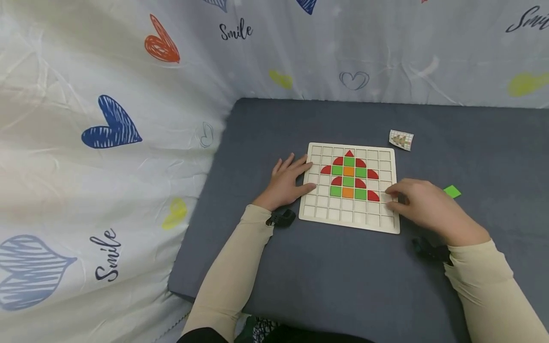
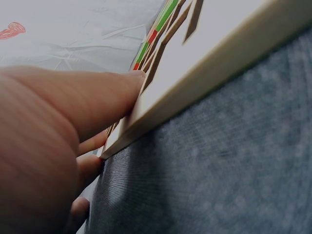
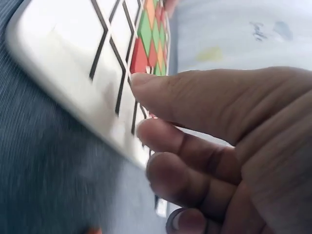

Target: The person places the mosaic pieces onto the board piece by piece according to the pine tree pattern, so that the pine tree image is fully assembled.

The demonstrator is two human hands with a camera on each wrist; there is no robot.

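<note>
A white gridded board lies on the dark grey table, bearing red, green and orange pieces in a tree-like pattern. A red triangle tops it; green squares, orange squares and red quarter-circles sit below. My left hand rests at the board's left edge, fingers spread, thumb on the rim. At the right edge is my right hand, its thumb extended near a red piece and its other fingers bent over the border. No piece shows between thumb and fingers.
A green piece lies on the table just beyond my right hand, which partly hides it. A small printed card lies behind the board's far right corner. White curtains with hearts stand at the left and back.
</note>
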